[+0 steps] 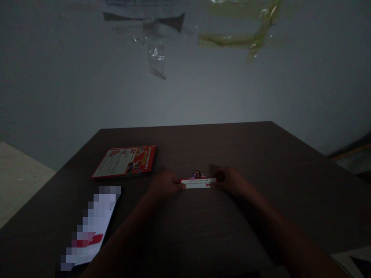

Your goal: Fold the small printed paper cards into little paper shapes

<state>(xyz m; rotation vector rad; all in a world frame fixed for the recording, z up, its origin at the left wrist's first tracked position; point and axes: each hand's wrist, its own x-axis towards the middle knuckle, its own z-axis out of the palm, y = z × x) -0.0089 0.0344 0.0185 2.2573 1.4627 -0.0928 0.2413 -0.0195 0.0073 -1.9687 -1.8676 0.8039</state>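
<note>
In front of you stands a pale wall (185,96) with scraps of tape (226,39) stuck on it. Against it, the brown desk (203,143) carries everything else. Toward your left lie what looks like a phone (95,227), partly pixelated, and, just beyond it, a red-and-white leaflet (124,162), flat on the desk. Your left hand (165,183) and right hand (232,180) are near the middle, fingers closed in a narrow pinch on opposite ends of a white paper strip (198,183) with red edging. A small colourful piece (197,174) shows just behind the strip.
</note>
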